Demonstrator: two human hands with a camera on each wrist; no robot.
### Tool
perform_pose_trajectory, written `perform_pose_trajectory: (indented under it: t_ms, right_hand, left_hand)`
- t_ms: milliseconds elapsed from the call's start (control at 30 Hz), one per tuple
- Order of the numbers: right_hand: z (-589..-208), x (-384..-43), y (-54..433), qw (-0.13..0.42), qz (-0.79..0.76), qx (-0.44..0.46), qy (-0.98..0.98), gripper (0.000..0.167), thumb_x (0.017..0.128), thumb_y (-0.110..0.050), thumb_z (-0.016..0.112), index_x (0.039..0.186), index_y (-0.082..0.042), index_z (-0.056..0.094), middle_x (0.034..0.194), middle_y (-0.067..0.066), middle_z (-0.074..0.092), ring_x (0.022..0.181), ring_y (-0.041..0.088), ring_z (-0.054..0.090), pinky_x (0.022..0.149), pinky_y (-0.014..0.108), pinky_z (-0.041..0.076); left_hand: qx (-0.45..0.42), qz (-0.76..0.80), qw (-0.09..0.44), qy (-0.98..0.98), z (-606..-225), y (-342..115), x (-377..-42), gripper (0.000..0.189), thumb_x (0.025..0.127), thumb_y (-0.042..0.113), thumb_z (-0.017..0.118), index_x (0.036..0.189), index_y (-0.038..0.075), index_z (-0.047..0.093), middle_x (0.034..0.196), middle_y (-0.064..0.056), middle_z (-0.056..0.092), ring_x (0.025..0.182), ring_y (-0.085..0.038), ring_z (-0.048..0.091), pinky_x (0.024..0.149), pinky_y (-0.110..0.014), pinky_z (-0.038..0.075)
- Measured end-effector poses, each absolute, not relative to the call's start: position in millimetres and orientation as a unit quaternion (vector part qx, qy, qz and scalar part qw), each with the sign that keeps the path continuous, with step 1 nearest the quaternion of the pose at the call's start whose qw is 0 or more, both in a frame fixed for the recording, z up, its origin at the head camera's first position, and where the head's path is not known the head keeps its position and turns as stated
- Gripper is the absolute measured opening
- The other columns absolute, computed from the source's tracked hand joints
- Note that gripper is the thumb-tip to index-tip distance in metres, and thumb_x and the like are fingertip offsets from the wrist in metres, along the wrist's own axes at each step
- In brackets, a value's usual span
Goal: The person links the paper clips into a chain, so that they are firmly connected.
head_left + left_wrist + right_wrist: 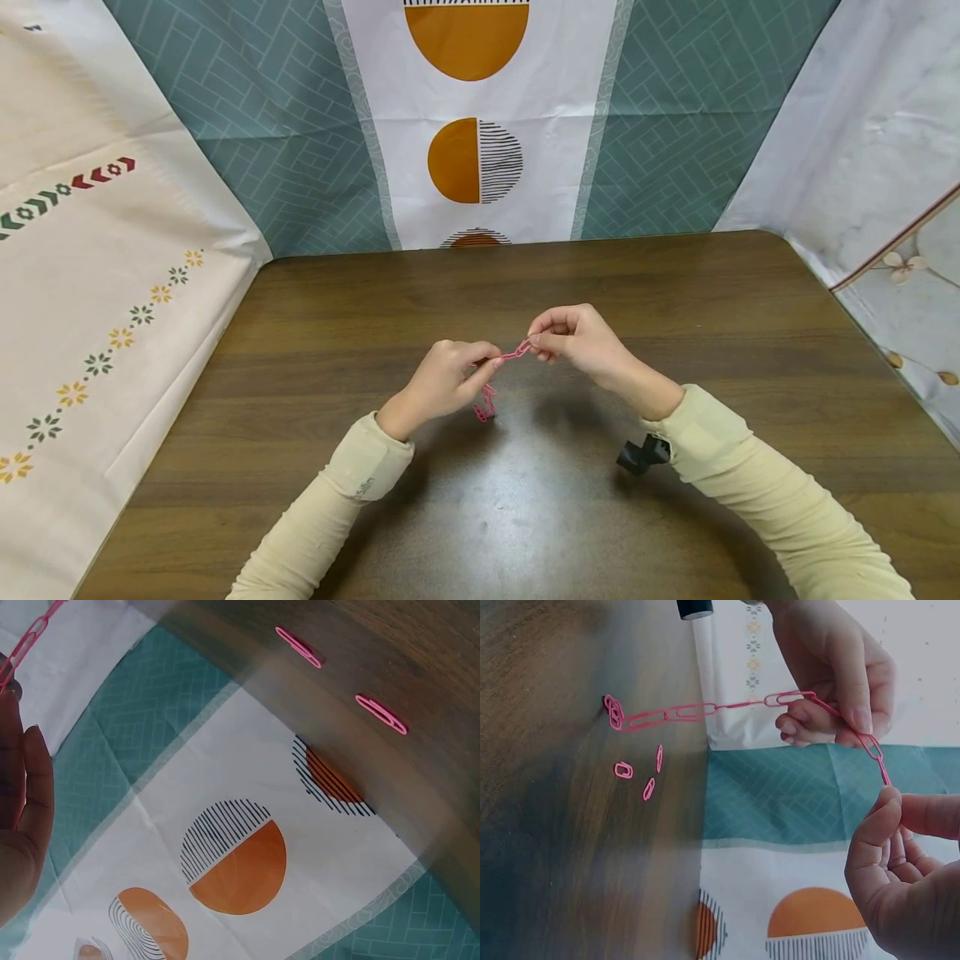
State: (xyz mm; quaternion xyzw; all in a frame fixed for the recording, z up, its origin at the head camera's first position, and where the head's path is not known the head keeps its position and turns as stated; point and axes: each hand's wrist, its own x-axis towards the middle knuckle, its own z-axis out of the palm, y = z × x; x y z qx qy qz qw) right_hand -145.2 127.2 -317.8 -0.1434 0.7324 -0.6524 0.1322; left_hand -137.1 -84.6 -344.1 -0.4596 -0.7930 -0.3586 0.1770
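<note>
A chain of linked pink paper clips (523, 347) is stretched between two hands above the table. My left hand (453, 375) pinches the chain between thumb and fingers. To its right and slightly farther off, my right hand (581, 337) pinches the end clip. The remaining chain (690, 712) hangs from the left hand, and its lower end gathers in a small pile at the tabletop. Three loose pink paper clips (622, 770) lie beside that pile in the right wrist view; two loose paper clips (381, 715) show in the left wrist view. The head view does not show them clearly.
The brown wooden table (337, 300) has a patterned cloth (480, 158) behind it and cloths at both sides. A black device (645, 454) sits at the right wrist, under the sleeve's cuff.
</note>
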Motion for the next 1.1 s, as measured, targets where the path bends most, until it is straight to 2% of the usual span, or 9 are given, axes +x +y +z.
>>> perform_pose_trajectory:
  t_ms: [100,200,400,533,633,800,967,1100]
  right_hand:
    - [-317,-144,126,0.126,-0.651,-0.146,0.735,0.01,0.084,0.004,0.058,0.088,0.013,0.058,0.07,0.009,0.061,0.06,0.012,0.056,0.059,0.027,0.05]
    - [-316,-143,124,0.115,-0.647,-0.154,0.738,0.008,0.084,0.004,0.058,0.088,0.012,0.058,0.069,0.007,0.06,0.06,0.012,0.056,0.059,0.026,0.05]
    - [-313,-139,118,0.099,-0.632,-0.175,0.749,0.006,0.084,0.003,0.059,0.085,0.009,0.059,0.07,0.01,0.059,0.062,0.017,0.056,0.062,0.029,0.05]
    - [-310,-136,113,0.093,-0.631,-0.182,0.748,0.006,0.084,0.003,0.059,0.085,0.009,0.059,0.07,0.011,0.058,0.061,0.015,0.055,0.061,0.027,0.05]
    - [-309,-136,109,0.091,-0.634,-0.184,0.746,0.006,0.084,0.002,0.06,0.085,0.008,0.06,0.07,0.012,0.058,0.061,0.014,0.055,0.06,0.025,0.049]
    - [-311,-138,104,0.092,-0.643,-0.186,0.737,0.007,0.084,0.001,0.06,0.087,0.008,0.061,0.071,0.01,0.06,0.061,0.013,0.055,0.06,0.028,0.05]
    - [-318,-144,103,0.107,-0.655,-0.18,0.726,0.013,0.086,0.001,0.058,0.092,0.012,0.06,0.074,0.017,0.06,0.062,0.019,0.055,0.058,0.027,0.049]
    - [-332,-155,103,0.131,-0.611,-0.184,0.759,0.013,0.086,-0.002,0.058,0.093,0.009,0.062,0.076,0.019,0.059,0.063,0.023,0.054,0.057,0.029,0.048]
  left_hand:
    - [-0.455,-0.382,0.153,-0.79,-346,-85,-138,0.006,0.083,0.0,0.059,0.079,0.001,0.063,0.061,0.0,0.057,0.056,-0.006,0.055,0.052,-0.029,0.047]
    - [-0.452,-0.407,0.122,-0.784,-347,-86,-138,0.004,0.083,0.0,0.058,0.083,0.0,0.063,0.065,-0.002,0.062,0.06,-0.007,0.06,0.056,-0.027,0.049]
    - [-0.446,-0.43,0.094,-0.779,-350,-86,-140,0.011,0.082,0.0,0.059,0.093,-0.003,0.061,0.064,-0.002,0.064,0.058,-0.006,0.06,0.065,-0.025,0.051]
    - [-0.438,-0.444,0.102,-0.775,-347,-82,-139,0.012,0.083,0.003,0.06,0.093,-0.003,0.062,0.068,-0.002,0.063,0.061,-0.004,0.059,0.064,-0.026,0.051]
    - [-0.43,-0.451,0.126,-0.772,-346,-80,-139,0.008,0.085,0.003,0.057,0.087,-0.002,0.064,0.069,-0.002,0.06,0.062,-0.006,0.057,0.06,-0.025,0.05]
    - [-0.412,-0.457,0.167,-0.771,-343,-81,-137,0.012,0.085,-0.001,0.055,0.076,-0.001,0.064,0.064,-0.002,0.057,0.058,-0.008,0.053,0.056,-0.021,0.048]
    - [-0.399,-0.474,0.164,-0.767,-340,-87,-135,0.016,0.083,-0.004,0.056,0.071,0.002,0.063,0.062,-0.003,0.059,0.055,-0.008,0.051,0.052,-0.023,0.045]
    - [-0.397,-0.48,0.155,-0.767,-336,-91,-131,0.017,0.082,-0.006,0.056,0.068,0.003,0.061,0.06,-0.002,0.058,0.052,-0.009,0.048,0.048,-0.026,0.041]
